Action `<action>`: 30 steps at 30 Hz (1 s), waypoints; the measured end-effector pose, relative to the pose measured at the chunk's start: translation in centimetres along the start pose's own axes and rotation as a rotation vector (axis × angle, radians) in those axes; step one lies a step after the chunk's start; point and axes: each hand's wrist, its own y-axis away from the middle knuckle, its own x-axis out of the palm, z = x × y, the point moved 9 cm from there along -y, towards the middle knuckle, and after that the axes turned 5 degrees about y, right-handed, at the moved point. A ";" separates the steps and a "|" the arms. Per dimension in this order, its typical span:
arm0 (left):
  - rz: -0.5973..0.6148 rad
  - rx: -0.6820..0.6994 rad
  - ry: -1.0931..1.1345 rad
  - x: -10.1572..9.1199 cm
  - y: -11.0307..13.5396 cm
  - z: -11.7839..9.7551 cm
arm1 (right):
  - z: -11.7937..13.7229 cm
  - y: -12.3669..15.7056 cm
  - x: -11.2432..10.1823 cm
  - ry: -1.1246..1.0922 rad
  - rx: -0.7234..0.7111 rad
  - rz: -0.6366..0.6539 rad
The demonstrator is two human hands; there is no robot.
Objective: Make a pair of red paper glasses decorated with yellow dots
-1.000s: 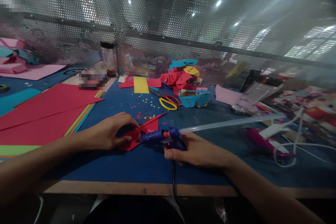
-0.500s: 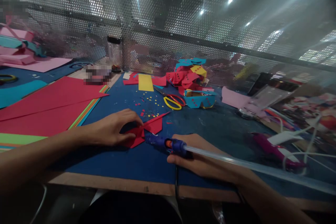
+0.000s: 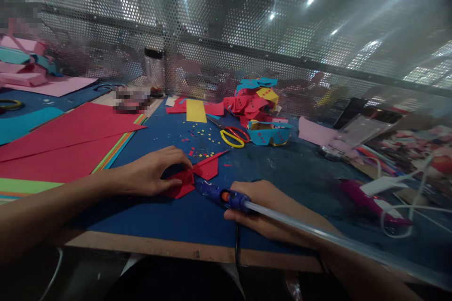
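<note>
My left hand (image 3: 155, 171) is closed on the folded red paper piece (image 3: 208, 167), which lies on the blue table mat (image 3: 155, 218). Thumb and fingers pinch its left half, while the right half points up and away. My right hand (image 3: 263, 204) grips a blue hot glue gun (image 3: 215, 194) with a long clear glue stick (image 3: 300, 223) sticking out of its back over the forearm. The gun's nozzle end is close to the middle of the red piece; whether it touches is unclear. A dark cord hangs down from the gun.
Red sheets (image 3: 81, 136) over other colours lie at left. Paper scraps (image 3: 205, 138), scissors (image 3: 235, 136) and blue paper glasses (image 3: 270, 134) lie ahead, before a red and blue paper pile (image 3: 256, 103). A purple tool (image 3: 370, 202) with white cord lies right. Perforated metal (image 3: 212, 42) walls the back.
The glue stick's far end has swung down slightly, and the glue gun has tilted a little in my right hand. My left hand and the red paper piece stay put.
</note>
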 end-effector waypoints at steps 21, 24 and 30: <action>0.009 -0.014 0.003 0.0 0.1 0.0 | -0.3 0.1 0.6 0.078 -0.056 -0.010; 0.010 -0.012 0.002 0.0 0.0 0.0 | -0.2 0.1 0.6 0.070 -0.067 -0.012; 0.004 0.004 0.000 0.0 0.0 -0.1 | -0.2 0.1 0.8 0.062 -0.065 0.000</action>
